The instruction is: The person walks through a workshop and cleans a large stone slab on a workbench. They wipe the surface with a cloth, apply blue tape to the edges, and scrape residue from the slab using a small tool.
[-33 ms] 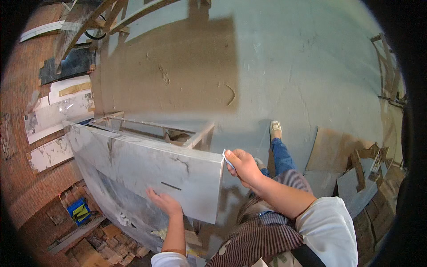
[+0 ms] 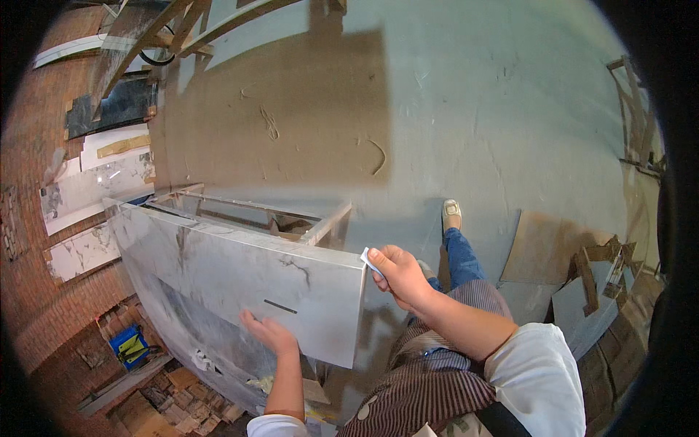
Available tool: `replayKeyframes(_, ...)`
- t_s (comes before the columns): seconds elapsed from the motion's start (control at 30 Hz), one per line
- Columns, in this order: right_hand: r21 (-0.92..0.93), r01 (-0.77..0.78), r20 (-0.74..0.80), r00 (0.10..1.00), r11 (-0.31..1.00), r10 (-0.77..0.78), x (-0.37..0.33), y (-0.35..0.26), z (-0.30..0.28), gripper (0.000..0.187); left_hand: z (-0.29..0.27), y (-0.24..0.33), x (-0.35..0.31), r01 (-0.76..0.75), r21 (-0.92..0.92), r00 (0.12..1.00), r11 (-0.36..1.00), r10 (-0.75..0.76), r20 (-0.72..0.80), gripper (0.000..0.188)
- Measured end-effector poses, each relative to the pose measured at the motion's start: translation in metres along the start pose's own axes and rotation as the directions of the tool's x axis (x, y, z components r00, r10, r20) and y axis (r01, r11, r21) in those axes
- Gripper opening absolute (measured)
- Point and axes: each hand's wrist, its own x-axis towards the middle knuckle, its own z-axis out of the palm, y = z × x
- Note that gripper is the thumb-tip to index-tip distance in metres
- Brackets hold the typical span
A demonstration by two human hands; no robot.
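A pale marble-look slab (image 2: 240,255) with grey veins and a narrow dark slot lies across a frame stand (image 2: 331,222). My right hand (image 2: 400,277) pinches a small white flat piece (image 2: 369,258) between thumb and fingers, right at the slab's right corner. Whether that piece is paper, cloth or an abrasive sheet is not clear. My left hand (image 2: 268,333) is at the slab's near side, just below the slot, fingers stretched out and holding nothing. Whether it touches the slab or hovers close to it, I cannot tell.
A cloudy plastic-like sheet (image 2: 189,328) spreads below the slab. Veined panels (image 2: 95,182) lean at the brick wall on the left, above a blue and yellow object (image 2: 129,346) and wood scraps (image 2: 182,408). Boards (image 2: 542,244) lie at right; wooden frames (image 2: 145,44) stand at the far left.
The white piece in my right hand has shifted very slightly to the left and up at the slab's corner. My left hand has barely moved.
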Motion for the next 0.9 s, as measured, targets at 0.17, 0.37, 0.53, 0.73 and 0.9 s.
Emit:
replayKeyframes(0.17,-0.201,-0.025,-0.02,1.0,0.979,0.021,0.002,-0.015,0.004,0.038,0.002,-0.002,-0.001,-0.031,-0.019,0.999,0.999,0.03,-0.021,0.051)
replayKeyframes(0.37,-0.22,0.012,-0.009,1.0,0.975,-0.014,0.004,-0.018,0.002,0.039,-0.002,0.002,-0.002,-0.005,-0.037,1.0,0.999,0.006,0.017,0.053)
replayKeyframes(0.53,-0.36,-0.047,-0.209,0.977,0.932,-0.032,0.031,-0.011,-0.02,0.04,-0.003,0.003,0.001,-0.015,-0.026,0.999,1.0,0.016,0.028,0.053)
replayKeyframes(0.73,-0.09,0.552,0.597,0.696,0.829,-0.399,-0.032,-0.005,0.009,0.015,0.001,-0.006,0.0,-0.024,-0.048,1.0,0.999,0.025,0.016,0.052)
replayKeyframes(0.9,-0.304,0.544,0.447,0.806,0.782,-0.387,-0.013,-0.051,0.007,0.014,0.001,-0.002,0.002,0.045,0.01,0.998,0.999,-0.045,0.041,0.051)
